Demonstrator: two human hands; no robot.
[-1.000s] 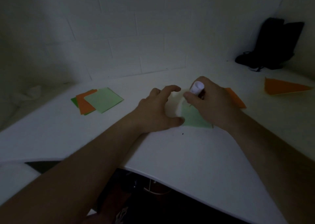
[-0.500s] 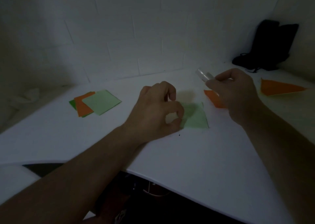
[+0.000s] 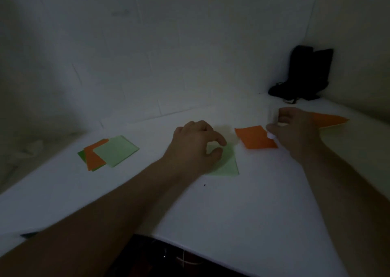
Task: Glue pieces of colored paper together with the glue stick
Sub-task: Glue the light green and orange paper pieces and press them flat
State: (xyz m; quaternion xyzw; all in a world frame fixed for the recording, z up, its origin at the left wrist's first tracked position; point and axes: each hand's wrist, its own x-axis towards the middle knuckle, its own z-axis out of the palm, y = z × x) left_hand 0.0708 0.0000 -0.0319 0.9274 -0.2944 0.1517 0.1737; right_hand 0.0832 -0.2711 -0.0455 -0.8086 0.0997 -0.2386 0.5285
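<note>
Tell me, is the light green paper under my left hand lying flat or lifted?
Flat. The light green paper lies on the table; the left hand rests on it.

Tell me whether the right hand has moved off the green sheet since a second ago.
Yes. The right hand went right, off the green sheet, past the orange piece.
</note>
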